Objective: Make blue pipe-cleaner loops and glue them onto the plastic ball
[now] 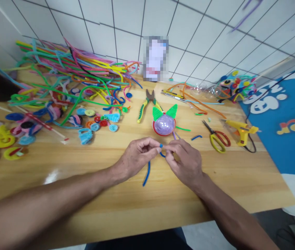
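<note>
My left hand and my right hand meet over the middle of the wooden table. Both pinch a blue pipe cleaner; its upper end is bent between the fingertips and its tail hangs down toward me. Just beyond the hands sits a clear purple ball with a red ring at its base and two green pipe-cleaner ears. A short blue piece lies to the right of the ball.
A heap of coloured pipe cleaners and coiled discs fills the left and back. Pliers, scissors and a yellow glue gun lie behind and right. A decorated clear ball rests by the tiled wall.
</note>
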